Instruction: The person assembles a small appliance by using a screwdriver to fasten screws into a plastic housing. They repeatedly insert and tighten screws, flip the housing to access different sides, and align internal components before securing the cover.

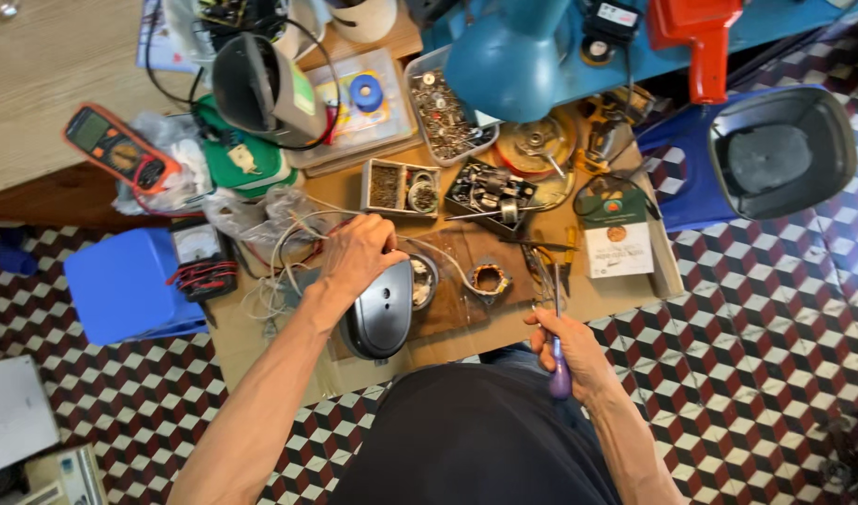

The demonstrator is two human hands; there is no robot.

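Left hand (359, 252) grips grey motor housing (380, 313); right hand (569, 351) holds screwdriver (558, 346)

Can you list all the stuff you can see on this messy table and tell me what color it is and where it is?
Motor housing: 1, grey, front middle of the cardboard, under the left hand.
Screwdriver: 1, purple handle, in the right hand.
Copper coil ring: 1, copper, centre of the cardboard.
Multimeter: 1, orange and black, far left on the wooden top.
Analogue meter: 1, black with white face, left edge.
Stool: 1, blue, on the floor at left.
Tray of screws: 1, clear with grey metal bits, top middle.
Solder spool: 1, blue, top middle.
Card packet: 1, green and white, right.
Power tool: 1, orange, top right.
Left hand: 1, on the housing.
Right hand: 1, gripping the screwdriver.
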